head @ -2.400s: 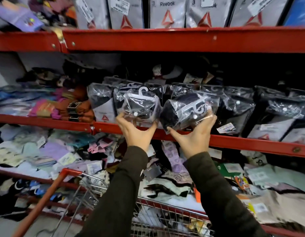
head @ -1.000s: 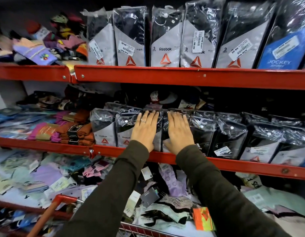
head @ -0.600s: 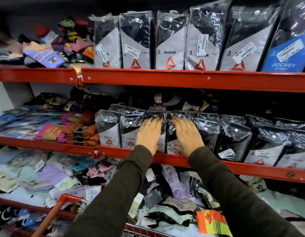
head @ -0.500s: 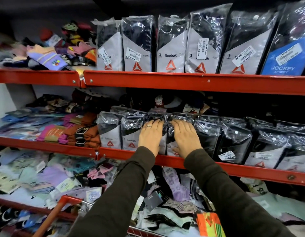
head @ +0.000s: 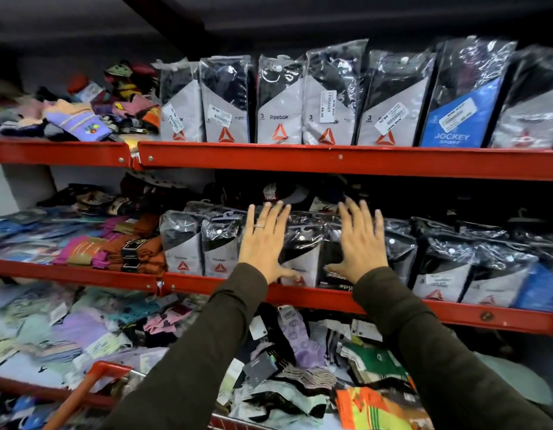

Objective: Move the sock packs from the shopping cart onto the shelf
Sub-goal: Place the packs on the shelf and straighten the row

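L hand (head: pixel 264 243) + R hand (head: pixel 360 242) both flat, fingers spread wide, gripping nothing; palms on front of sock packs (head: pixel 303 249) standing on middle shelf (head: pixel 331 294), frame centre. Step looks like squaring row: press evenly, keep packs upright behind red lip, close gap betw hands, don't tip neighbours at 3 o'clock. Top shelf (head: pixel 331 158), 12 o'clock: upright packs, loose socks at 10. Shopping cart (head: pixel 92 386) at 7 o'clock, only handle + rim visible; contents can't tell.
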Motion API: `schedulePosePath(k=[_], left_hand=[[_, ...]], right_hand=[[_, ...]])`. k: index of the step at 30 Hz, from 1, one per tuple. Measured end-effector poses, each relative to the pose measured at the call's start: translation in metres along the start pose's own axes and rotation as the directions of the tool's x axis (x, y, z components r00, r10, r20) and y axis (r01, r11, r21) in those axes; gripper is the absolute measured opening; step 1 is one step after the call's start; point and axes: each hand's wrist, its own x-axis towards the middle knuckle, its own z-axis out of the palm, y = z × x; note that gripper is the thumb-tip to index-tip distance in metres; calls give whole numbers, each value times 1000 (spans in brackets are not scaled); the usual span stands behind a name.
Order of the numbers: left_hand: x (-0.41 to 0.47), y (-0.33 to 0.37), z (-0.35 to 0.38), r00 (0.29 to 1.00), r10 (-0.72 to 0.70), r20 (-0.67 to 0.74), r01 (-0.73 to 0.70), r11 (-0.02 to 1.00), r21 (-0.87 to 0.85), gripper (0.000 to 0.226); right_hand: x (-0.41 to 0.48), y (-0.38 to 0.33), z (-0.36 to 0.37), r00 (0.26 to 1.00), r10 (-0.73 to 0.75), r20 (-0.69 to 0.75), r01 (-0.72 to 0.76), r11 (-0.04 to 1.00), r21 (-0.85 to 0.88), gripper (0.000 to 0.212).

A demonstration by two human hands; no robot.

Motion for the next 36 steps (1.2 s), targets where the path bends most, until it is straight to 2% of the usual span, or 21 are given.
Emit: schedulePosePath(k=[3,8,10,12,20,24,26,30,36], left_hand=[[17,43,-16,990,123,-65,-125,991,-38,141],[46,110,-29,968,246,42,-239,963,-121,135],[50,126,-26,968,225,112,-212,970,-119,131],[49,134,-20,975,176,138,-159,979,-125,123],[44,148,-19,993,108,57,-99,984,-146,84],[45,150,-20,997,77,33,-71,986,-150,66],[45,147,-19,997,67,24,-62,986,-157,69],[50,131,-18,991,124,49,-115,982,-150,91],[50,125,-17,983,176,59,-163,971,-172,96]], right_hand=[[1,40,-6,997,63,38,-63,998,17,139],[-2,70,2,977,-34,210,35,999,1,135],[-8,74,10,964,-90,252,89,996,13,127],[-12,76,15,967,-121,223,124,992,-2,118],[-14,97,14,961,-203,190,188,978,94,105],[-12,97,17,965,-194,178,176,978,114,99],[-10,91,20,969,-178,174,162,981,103,99],[-8,82,23,978,-146,151,136,988,75,98],[-11,84,23,979,-141,148,131,988,77,99]])
